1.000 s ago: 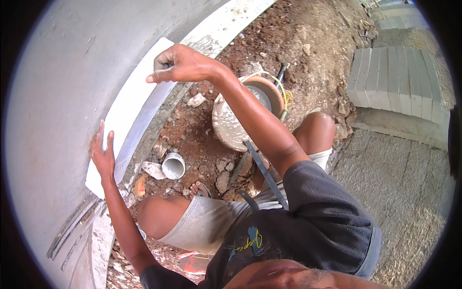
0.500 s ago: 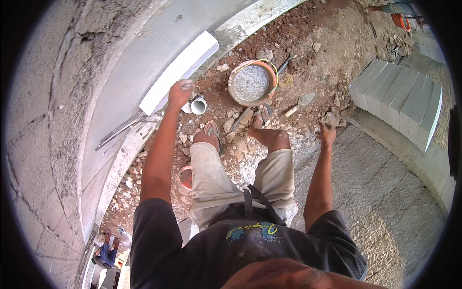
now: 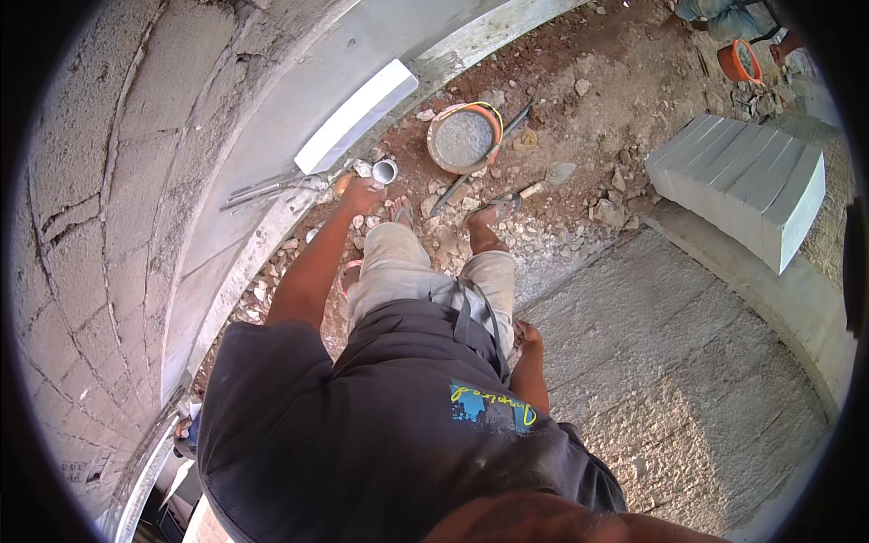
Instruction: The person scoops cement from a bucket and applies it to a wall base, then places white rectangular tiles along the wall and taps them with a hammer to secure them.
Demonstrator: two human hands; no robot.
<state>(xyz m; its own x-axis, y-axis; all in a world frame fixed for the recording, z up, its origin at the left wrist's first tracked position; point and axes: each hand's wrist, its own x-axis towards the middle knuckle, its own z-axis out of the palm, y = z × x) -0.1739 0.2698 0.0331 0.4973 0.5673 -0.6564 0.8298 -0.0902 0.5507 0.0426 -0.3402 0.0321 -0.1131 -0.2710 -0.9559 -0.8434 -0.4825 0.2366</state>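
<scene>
My left hand (image 3: 363, 195) reaches down to the rubble beside a short upright piece of grey pipe (image 3: 385, 171). A small orange thing (image 3: 342, 184) lies just past its fingers, too unclear to name. Whether those fingers grip anything does not show. Close above stands a long white block (image 3: 358, 116) on the ledge along the wall. My right hand (image 3: 527, 338) is down by my right thigh, its fingers partly hidden against the leg. An orange bucket of wet grey mortar (image 3: 463, 139) stands ahead of my feet. To its right lies a trowel (image 3: 550, 179) on the soil.
Grey-white blocks (image 3: 738, 185) stand in a row at the right on a concrete edge (image 3: 724, 249). Stones and broken rubble cover the ground around my feet. Thin rods (image 3: 262, 192) lie on the left ledge. At the far right, another person is near an orange bucket (image 3: 740, 61).
My body has leaned forward and turned. My left hand has dropped from beside the white block to the ground by the pipe; my right hand has drawn back to my thigh.
</scene>
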